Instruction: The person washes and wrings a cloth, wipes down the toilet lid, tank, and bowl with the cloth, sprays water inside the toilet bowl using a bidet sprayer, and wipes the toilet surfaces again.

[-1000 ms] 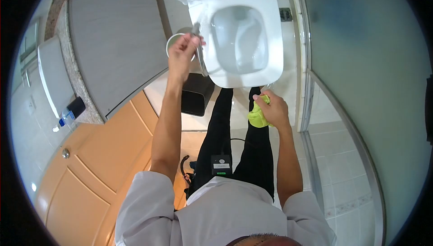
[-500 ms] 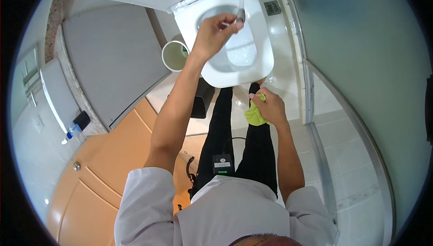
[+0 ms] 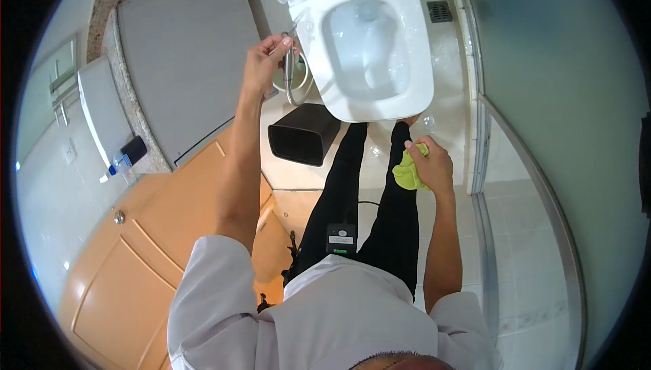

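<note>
My left hand (image 3: 266,65) is closed on a metal handheld sprayer (image 3: 289,65), just left of the toilet. A pale hose (image 3: 301,99) hangs in a loop below it, in front of a light-coloured bin (image 3: 281,81). Near the nozzle, water spray shows against the toilet's left edge. The white toilet (image 3: 419,92) has its lid up, and wet drops lie on its rim and in the bowl. Bunched in my right hand (image 3: 436,165) is a yellow-green cloth (image 3: 408,170), held over my right leg, below the toilet's front edge.
A black bin (image 3: 298,141) stands on the floor left of my legs. Further left are a grey cabinet top (image 3: 190,65), a bottle (image 3: 121,164) and an orange door (image 3: 156,255). A frosted glass panel (image 3: 556,71) is on the right, near a floor drain (image 3: 439,11).
My left hand has moved left with the sprayer, from over the bowl to beside the toilet. The hose loop and more of the black bin now show. My right hand still holds the cloth.
</note>
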Action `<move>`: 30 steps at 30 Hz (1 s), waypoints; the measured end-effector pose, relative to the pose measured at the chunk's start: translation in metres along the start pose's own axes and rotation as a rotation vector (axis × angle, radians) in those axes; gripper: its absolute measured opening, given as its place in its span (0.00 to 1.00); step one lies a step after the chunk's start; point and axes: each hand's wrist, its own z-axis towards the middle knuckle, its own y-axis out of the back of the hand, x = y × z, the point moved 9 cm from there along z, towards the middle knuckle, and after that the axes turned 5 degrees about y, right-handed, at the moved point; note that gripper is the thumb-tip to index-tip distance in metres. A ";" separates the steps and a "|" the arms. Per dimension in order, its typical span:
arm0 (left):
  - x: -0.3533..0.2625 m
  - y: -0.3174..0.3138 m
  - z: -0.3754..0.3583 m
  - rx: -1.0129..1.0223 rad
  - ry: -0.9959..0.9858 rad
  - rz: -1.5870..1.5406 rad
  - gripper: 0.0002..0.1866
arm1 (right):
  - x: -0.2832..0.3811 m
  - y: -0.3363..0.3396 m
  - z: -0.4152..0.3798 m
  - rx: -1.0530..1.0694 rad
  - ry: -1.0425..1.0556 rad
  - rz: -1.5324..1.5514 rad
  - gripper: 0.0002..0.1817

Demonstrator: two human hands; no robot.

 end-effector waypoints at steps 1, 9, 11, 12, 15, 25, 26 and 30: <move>0.008 0.004 -0.006 -0.007 0.006 -0.003 0.13 | 0.001 -0.002 -0.001 0.007 0.019 -0.003 0.25; 0.071 -0.030 -0.068 0.271 0.056 0.150 0.11 | 0.006 -0.011 0.001 0.037 0.080 -0.069 0.26; 0.074 -0.068 -0.096 0.435 0.203 0.135 0.13 | 0.008 -0.015 0.001 0.053 0.080 -0.045 0.26; 0.080 -0.084 -0.099 0.471 0.149 0.217 0.15 | 0.008 -0.017 0.001 0.055 0.074 -0.053 0.26; 0.093 -0.130 -0.097 0.581 0.032 0.287 0.16 | 0.011 -0.023 0.005 0.073 0.102 -0.096 0.26; 0.015 -0.180 -0.018 0.281 -0.286 0.082 0.18 | 0.012 -0.032 0.005 0.101 0.069 -0.132 0.26; 0.014 -0.170 -0.007 0.230 -0.293 0.014 0.18 | 0.012 -0.033 0.004 0.100 0.058 -0.120 0.26; -0.027 -0.155 -0.010 0.199 -0.314 -0.083 0.19 | 0.012 -0.036 0.006 0.118 0.068 -0.130 0.25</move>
